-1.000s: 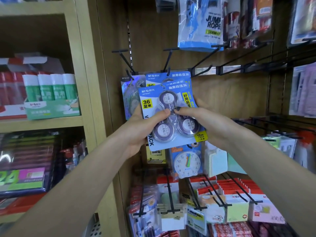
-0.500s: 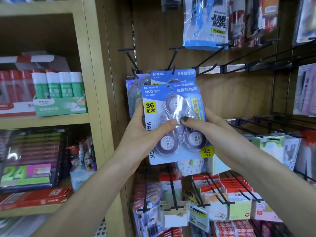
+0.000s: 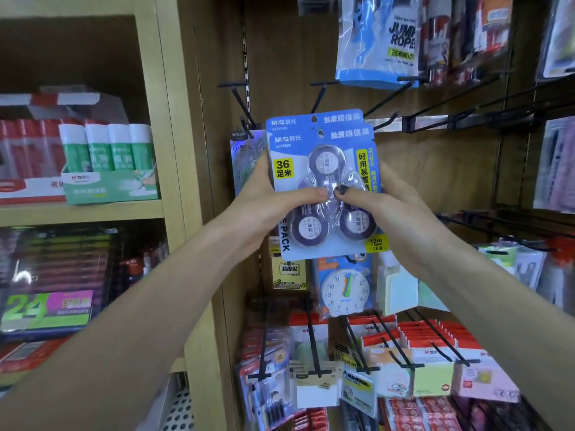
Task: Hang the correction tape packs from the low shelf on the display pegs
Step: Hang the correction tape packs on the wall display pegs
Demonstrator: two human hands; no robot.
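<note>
I hold a blue correction tape pack upright in front of the wooden peg wall; it has three round purple tapes under a clear blister. My left hand grips its left edge, thumb on the blister. My right hand grips the right edge, thumb meeting the left thumb. Its hang hole sits just below a black display peg. Directly behind it hangs another identical blue pack, only its top strip showing. A paler pack hangs on the peg to the left, mostly hidden.
Empty black pegs stick out to the right. A jump rope bag hangs above. Below hang a toy clock and sticky notes on long pegs. The wooden shelf unit at left holds glue sticks.
Both hands have lifted the pack upward, closer to the pegs and over the pack hanging behind. The camera has tilted and moved closer.
</note>
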